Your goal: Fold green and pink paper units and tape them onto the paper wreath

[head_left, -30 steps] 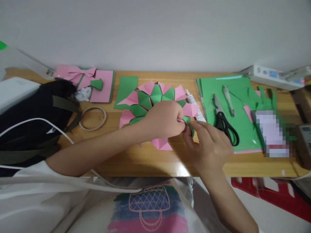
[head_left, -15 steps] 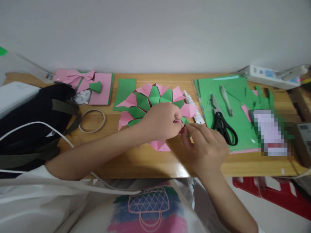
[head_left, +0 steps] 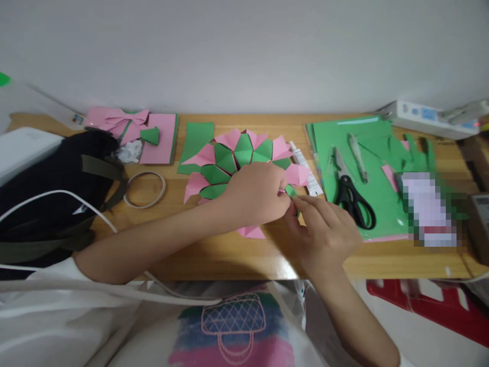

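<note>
One small green-and-pink paper piece (head_left: 291, 190) lies between both hands, its long axis mostly hidden, beside the paper flower (head_left: 243, 148) on the table (head_left: 214, 255). The left hand (head_left: 263, 191) closes around its left end; the right hand (head_left: 324, 229) pinches its right. Compared with a second ago, the right fingertips are nearer the left fist.

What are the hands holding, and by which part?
A green paper piece: the right hand pinches its edge; the left hand is closed on pink paper beside it, exact grip hidden.
</note>
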`<action>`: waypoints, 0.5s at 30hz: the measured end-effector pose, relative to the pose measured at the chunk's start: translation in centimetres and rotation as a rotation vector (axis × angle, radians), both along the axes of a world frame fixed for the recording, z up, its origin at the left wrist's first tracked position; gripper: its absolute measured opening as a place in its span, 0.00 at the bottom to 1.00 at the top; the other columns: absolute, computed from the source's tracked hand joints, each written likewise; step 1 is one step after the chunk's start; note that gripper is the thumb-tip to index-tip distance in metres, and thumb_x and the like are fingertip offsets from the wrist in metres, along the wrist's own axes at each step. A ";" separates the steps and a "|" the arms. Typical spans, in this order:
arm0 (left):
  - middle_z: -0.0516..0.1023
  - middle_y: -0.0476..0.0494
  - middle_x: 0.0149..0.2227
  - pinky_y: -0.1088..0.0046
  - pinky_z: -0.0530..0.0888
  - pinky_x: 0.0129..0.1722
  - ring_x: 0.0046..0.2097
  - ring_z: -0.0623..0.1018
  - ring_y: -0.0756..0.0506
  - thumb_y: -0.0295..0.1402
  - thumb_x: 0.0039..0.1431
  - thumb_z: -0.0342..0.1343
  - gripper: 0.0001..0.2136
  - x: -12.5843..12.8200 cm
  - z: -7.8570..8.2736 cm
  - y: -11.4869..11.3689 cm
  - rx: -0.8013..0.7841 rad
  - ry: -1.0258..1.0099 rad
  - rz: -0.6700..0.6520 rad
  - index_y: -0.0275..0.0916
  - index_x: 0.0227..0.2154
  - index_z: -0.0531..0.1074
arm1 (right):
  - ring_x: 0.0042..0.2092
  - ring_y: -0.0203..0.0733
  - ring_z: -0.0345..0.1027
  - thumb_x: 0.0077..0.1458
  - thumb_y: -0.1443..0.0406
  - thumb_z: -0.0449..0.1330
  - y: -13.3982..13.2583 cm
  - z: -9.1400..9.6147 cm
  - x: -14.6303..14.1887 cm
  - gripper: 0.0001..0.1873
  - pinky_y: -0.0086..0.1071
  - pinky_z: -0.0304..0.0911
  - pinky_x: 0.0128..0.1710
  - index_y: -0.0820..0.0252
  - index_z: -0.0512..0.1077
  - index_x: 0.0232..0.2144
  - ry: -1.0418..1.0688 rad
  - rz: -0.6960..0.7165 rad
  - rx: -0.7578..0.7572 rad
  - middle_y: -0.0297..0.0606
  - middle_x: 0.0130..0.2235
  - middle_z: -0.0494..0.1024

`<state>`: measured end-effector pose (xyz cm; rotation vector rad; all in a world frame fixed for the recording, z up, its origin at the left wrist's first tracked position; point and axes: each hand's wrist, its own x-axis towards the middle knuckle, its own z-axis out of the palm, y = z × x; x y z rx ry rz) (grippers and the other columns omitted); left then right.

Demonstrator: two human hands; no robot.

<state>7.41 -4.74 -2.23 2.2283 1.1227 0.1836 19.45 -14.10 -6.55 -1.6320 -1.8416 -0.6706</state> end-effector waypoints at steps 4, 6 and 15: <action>0.56 0.52 0.17 0.70 0.53 0.25 0.23 0.58 0.51 0.27 0.41 0.50 0.10 0.0 0.0 -0.1 0.044 0.017 -0.011 0.38 0.15 0.52 | 0.27 0.39 0.73 0.53 0.69 0.63 0.0 0.1 0.0 0.03 0.32 0.65 0.29 0.59 0.72 0.28 0.011 0.003 -0.005 0.34 0.28 0.82; 0.56 0.52 0.17 0.70 0.53 0.25 0.23 0.58 0.51 0.27 0.41 0.50 0.10 -0.1 0.0 0.0 0.054 0.026 -0.018 0.39 0.15 0.53 | 0.27 0.39 0.74 0.52 0.70 0.64 0.0 0.2 0.1 0.03 0.32 0.66 0.30 0.59 0.72 0.28 0.015 0.002 -0.003 0.35 0.28 0.82; 0.56 0.52 0.16 0.71 0.55 0.25 0.23 0.60 0.50 0.25 0.43 0.50 0.09 -0.2 -0.1 0.1 0.034 0.035 -0.048 0.39 0.15 0.55 | 0.27 0.38 0.74 0.51 0.71 0.64 -0.1 0.4 0.4 0.05 0.31 0.65 0.27 0.59 0.72 0.30 0.004 -0.012 0.000 0.35 0.30 0.83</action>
